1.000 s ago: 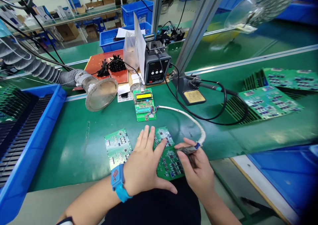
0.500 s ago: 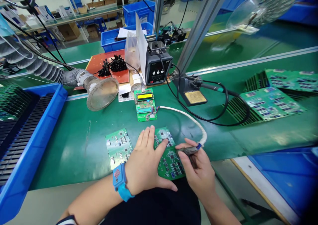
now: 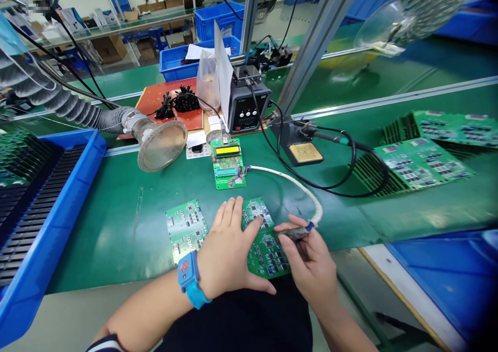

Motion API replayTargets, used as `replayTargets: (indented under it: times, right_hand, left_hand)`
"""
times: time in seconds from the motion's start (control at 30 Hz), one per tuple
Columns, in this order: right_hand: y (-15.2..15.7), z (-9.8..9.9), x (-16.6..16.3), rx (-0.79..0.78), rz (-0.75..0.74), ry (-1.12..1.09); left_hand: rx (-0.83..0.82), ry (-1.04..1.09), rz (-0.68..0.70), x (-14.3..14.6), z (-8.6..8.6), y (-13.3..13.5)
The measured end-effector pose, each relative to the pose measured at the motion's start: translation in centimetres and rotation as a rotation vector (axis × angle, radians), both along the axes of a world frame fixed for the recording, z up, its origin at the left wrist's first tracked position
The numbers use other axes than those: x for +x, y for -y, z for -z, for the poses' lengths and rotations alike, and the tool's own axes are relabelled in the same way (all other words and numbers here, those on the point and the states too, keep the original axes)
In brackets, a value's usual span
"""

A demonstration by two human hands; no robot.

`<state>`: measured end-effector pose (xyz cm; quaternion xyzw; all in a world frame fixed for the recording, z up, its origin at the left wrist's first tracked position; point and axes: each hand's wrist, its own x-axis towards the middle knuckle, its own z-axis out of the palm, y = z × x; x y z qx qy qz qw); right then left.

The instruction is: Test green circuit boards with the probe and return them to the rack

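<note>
My left hand (image 3: 227, 253), a blue strap on its wrist, lies with fingers spread over a green circuit board (image 3: 268, 251) at the bench's front edge. In my right hand (image 3: 313, 269) is a dark, taped probe (image 3: 294, 233), gripped between thumb and fingers. Its tip reaches the board's right edge; whether it touches cannot be made out. A white sleeved cable (image 3: 291, 176) runs from the probe to a small programmer board (image 3: 227, 164) with a lit yellow display. Another circuit board (image 3: 185, 227) lies flat, partly behind my left hand.
A soldering station (image 3: 249, 106) stands behind, with an iron in its holder (image 3: 300, 152) and a looping black cord. At left are a fume extraction hood (image 3: 162, 145) and a blue slotted tray (image 3: 73, 212) of boards. Stacked boards (image 3: 424, 165) stand at right.
Both hands hold nearly the same pose, the left flat on the board and the right on the probe. The view has shifted very slightly.
</note>
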<state>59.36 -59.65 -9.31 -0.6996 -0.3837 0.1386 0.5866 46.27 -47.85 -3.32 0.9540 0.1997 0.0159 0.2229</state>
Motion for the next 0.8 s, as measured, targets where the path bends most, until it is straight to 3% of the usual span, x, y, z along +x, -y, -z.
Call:
replayTargets:
  times: [0.13,0.27,0.37,0.5,0.63,0.8]
  right_hand:
    - [-1.3,-1.6,0.4,0.089,0.06,-0.171]
    - [-4.2,-2.3,1.3,0.104,0.036,-0.216]
    - [-6.0,-1.7,1.9,0.099,-0.041,-0.223]
    - [-6.8,-0.6,2.1,0.079,-0.043,-0.2]
    - [-6.5,0.0,1.9,0.053,-0.053,-0.186]
    - [-6.3,0.1,1.7,0.028,-0.066,-0.091]
  left_hand:
    - [-0.009,0.05,0.011,-1.7,-0.9,-0.8]
    - [-0.007,0.054,-0.029,-6.3,-1.4,-3.1]
    - [0.017,-0.005,-0.131,-9.8,-0.2,-5.3]
    - [0.019,-0.111,-0.146,-12.3,2.8,-7.3]
    - [0.013,-0.162,-0.128,-12.5,3.9,-7.4]
    - [0.101,0.037,-0.148,-8.6,1.8,-4.3]
